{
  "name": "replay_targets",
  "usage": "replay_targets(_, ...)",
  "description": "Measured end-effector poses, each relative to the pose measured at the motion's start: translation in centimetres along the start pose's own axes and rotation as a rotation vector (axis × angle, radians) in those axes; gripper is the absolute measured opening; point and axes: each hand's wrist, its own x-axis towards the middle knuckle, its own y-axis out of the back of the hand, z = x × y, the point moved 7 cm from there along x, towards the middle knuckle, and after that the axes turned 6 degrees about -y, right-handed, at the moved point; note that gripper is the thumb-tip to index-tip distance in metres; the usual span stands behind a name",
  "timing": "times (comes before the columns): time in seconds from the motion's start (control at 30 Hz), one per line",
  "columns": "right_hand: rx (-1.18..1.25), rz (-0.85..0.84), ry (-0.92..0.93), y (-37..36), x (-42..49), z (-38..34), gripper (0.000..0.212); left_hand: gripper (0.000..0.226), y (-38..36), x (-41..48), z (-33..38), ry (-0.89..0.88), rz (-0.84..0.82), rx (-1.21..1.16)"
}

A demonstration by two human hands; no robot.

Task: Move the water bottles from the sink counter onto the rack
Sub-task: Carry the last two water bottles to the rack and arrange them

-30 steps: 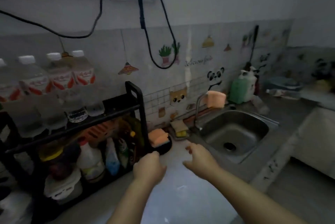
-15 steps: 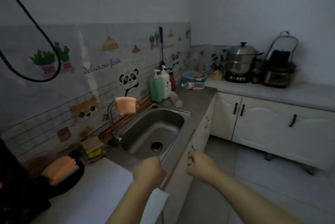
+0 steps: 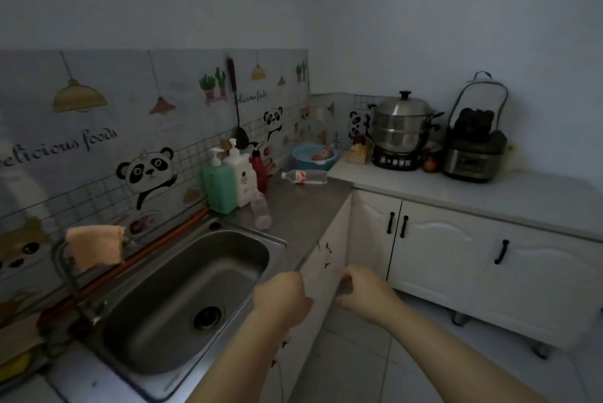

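Two clear water bottles lie on their sides on the grey sink counter [image 3: 303,207]. One with a red label [image 3: 305,176] rests near the far corner; the other [image 3: 261,209] lies just right of the soap dispensers. A third bottle [image 3: 323,153] sits in a blue basin [image 3: 301,157]. My left hand [image 3: 282,300] hovers over the sink's front right rim with curled fingers, holding nothing. My right hand [image 3: 365,291] hangs beside it in front of the cabinet, fingers loosely curled and empty. Both hands are well short of the bottles. The rack is out of view.
A steel sink [image 3: 182,298] with a cloth-draped tap [image 3: 93,247] fills the lower left. Green [image 3: 218,185] and white [image 3: 243,179] soap dispensers and a red bottle [image 3: 260,167] stand by the wall. A steamer pot [image 3: 403,128] and a cooker [image 3: 473,151] occupy the white counter.
My view has swung right, from the rack with bottles past the sink to the corner counter. Both hands stayed low in front of me, empty, with fingers curling in.
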Motion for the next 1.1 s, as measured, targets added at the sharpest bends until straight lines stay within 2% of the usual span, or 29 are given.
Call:
replay_targets(0.07,0.003,0.008,0.003,1.4,2.5,0.8,0.048,0.032,0.1,2.8,1.1,-0.007,0.0,0.012)
replay_targets(0.2,0.026,0.005,0.011,3.1,8.2,2.2,0.043,0.034,-0.5,8.4,2.2,0.012,-0.023,-0.002)
replay_targets(0.33,0.014,-0.008,0.012,4.4,14.9,2.8,0.049,0.036,-0.8,15.5,1.5,0.067,-0.028,-0.044)
replay_targets(0.57,-0.08,-0.032,0.05,7.4,28.3,1.2,0.049,0.033,2.2,28.9,0.5,0.132,-0.055,-0.141)
replay_targets(0.73,-0.11,-0.072,0.103,8.9,37.1,-0.5,0.055,0.034,4.7,35.9,-1.0,0.157,-0.001,-0.132)
replay_targets(0.9,-0.132,-0.152,0.16,8.9,46.1,-2.6,0.057,0.037,5.6,42.1,-3.8,0.267,0.023,-0.148)
replay_targets(1.1,-0.198,-0.263,0.265,7.3,57.9,-5.2,0.056,0.036,5.8,49.2,-8.6,0.495,0.087,-0.193)
